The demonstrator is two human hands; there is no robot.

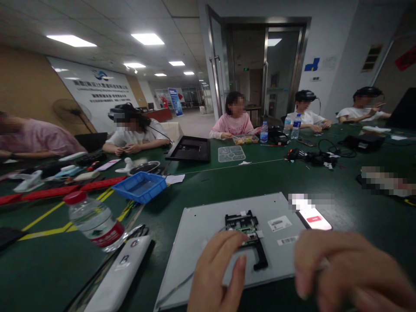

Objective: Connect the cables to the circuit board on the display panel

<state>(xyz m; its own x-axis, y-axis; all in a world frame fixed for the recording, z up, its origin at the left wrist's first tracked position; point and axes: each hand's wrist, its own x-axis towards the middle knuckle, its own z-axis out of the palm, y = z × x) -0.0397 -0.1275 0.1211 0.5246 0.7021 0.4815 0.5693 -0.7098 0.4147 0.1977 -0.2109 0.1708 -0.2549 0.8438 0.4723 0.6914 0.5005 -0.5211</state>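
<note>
A flat grey display panel [208, 225] lies on the table in front of me. On its back sits a black plastic bracket [260, 255] around a small green circuit board [249, 234]. My left hand [217, 268] reaches over the panel, fingers stretched out with the tips at the board and the thumb apart. A thin grey cable [185, 284] runs across the panel beside it. My right hand [351, 268] is over the panel's right corner, blurred, its fingers curled in; a small pale bit shows by them, too unclear to name.
Left of the panel are a white power bank [120, 277], a red-capped water bottle [97, 223] and a blue tray [141, 187]. A lit phone [313, 216] lies at the panel's right edge. Several people sit around the green table [201, 182], with a black frame [190, 149] at the far side.
</note>
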